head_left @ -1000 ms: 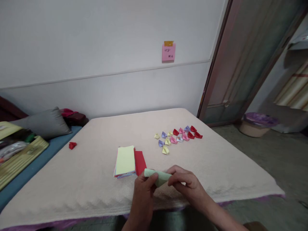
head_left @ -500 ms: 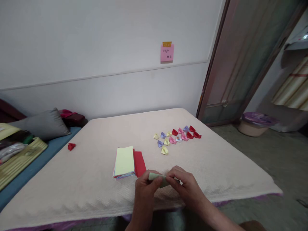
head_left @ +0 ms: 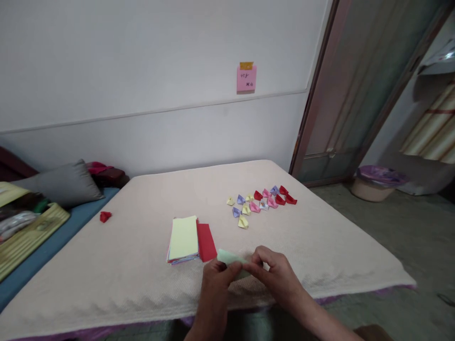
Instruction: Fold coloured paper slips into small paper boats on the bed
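Note:
Between my hands is a pale green sheet of paper (head_left: 228, 257), held just above the front edge of the table and partly folded. My left hand (head_left: 217, 279) grips its left part, thumb on top. The thumb and fingers of my right hand (head_left: 272, 270) pinch the other end, and both thumbs nearly meet at the middle. My fingers hide part of the paper. Just beyond my left hand lies a red sheet (head_left: 206, 242), beside a stack of coloured paper (head_left: 184, 237) with pale yellow on top.
Several small folded paper pieces (head_left: 255, 207) in red, pink, purple, yellow and white sit in rows to the right. A crumpled-looking red paper piece (head_left: 105, 216) lies far left on the cloth-covered table (head_left: 142, 265). A wall rises behind; a lined bin (head_left: 377, 184) stands right.
The paper's left end has tipped up and shows more of its face. My right hand has shifted its fingers slightly on the paper; both hands stay in nearly the same place.

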The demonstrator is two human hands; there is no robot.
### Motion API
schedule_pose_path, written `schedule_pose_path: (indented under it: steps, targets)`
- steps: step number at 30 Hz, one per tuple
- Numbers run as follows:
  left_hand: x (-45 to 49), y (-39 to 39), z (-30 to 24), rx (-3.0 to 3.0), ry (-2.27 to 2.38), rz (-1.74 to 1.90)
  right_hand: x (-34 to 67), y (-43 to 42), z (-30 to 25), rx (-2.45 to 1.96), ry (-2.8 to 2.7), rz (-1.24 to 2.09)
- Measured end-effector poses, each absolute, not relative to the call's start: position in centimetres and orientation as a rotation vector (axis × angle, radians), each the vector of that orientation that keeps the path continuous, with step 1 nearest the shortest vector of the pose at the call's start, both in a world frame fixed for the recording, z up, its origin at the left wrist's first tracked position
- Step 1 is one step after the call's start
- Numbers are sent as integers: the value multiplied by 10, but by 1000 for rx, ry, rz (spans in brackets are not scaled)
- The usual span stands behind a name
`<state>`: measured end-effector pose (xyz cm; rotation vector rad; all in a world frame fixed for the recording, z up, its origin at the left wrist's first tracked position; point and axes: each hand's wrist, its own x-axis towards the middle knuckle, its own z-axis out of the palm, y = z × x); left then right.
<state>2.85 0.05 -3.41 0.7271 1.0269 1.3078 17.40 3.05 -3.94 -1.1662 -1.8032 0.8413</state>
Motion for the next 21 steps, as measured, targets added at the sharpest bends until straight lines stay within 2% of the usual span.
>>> schedule_pose_path:
  steps: [7, 13, 21]
  targets:
    - [23, 1, -30, 522, 907, 1366, 181, 34, -29, -1040, -1652, 1289]
    - [15, 4, -31, 684, 1059, 1388, 183, 35, -27, -984, -1622, 1420]
    - [17, 9, -36, 1156, 1140, 1014, 174, 32, -24, -946, -1529, 1601]
